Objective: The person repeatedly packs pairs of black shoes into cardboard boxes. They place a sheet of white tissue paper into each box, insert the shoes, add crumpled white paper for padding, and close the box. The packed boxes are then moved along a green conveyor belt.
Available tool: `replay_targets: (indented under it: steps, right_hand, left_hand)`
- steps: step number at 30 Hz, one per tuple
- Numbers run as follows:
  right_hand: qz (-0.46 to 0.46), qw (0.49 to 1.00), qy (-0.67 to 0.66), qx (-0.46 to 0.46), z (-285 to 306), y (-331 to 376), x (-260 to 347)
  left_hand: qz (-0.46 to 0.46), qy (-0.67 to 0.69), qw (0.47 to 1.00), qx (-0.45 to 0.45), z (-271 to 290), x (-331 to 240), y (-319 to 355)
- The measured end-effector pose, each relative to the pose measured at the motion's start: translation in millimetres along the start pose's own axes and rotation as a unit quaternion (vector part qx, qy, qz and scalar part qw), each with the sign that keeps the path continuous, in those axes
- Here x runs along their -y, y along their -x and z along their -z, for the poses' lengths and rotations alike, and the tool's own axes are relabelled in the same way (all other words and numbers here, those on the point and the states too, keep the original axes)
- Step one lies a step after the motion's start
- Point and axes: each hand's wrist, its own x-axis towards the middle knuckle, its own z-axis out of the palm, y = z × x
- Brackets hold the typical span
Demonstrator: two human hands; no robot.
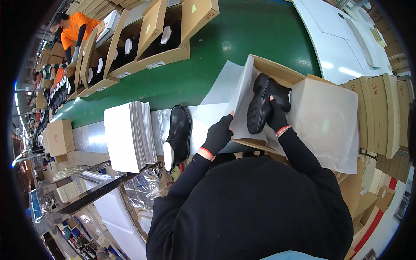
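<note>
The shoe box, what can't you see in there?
Head view only:
- Floor of the box: hidden by white paper and the shoe.
- Right hand fingertips: hidden behind the shoe.
- Left hand fingertips: tucked behind the paper edge.
- Second shoe on the bench: its far side is turned away.
- Box labels: too small.

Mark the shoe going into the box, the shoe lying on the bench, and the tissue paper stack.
shoe in box (pixel 259 108), head view, on its sole side
shoe on bench (pixel 179 130), head view, mid upper
tissue paper stack (pixel 123 134), head view, top sheet
</note>
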Motion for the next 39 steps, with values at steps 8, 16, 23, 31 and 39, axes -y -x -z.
replay_targets:
  steps: [8,16,23,31,39]
  right_hand:
    - [-0.090,0.989,0.107,0.043,11.1,-24.2,-9.6]
    - [-0.040,0.972,0.229,0.029,10.8,71.7,44.1]
    - [0.093,0.945,0.296,0.105,72.2,89.4,17.6]
    - [0.324,0.825,0.451,0.104,87.7,101.5,91.4]
    - [0.289,0.681,0.673,-0.019,10.2,105.0,120.3]
  left_hand:
    - [0.182,0.189,0.964,0.029,-9.8,34.7,6.0]
    - [0.120,-0.219,0.958,-0.143,-22.6,119.5,-3.3]
    - [-0.275,0.162,0.935,0.155,-38.9,-121.3,-57.5]
    - [-0.101,-0.059,0.972,-0.205,-33.1,-92.5,-20.7]
    - [-0.122,-0.152,0.978,-0.073,-41.8,-76.6,-8.6]
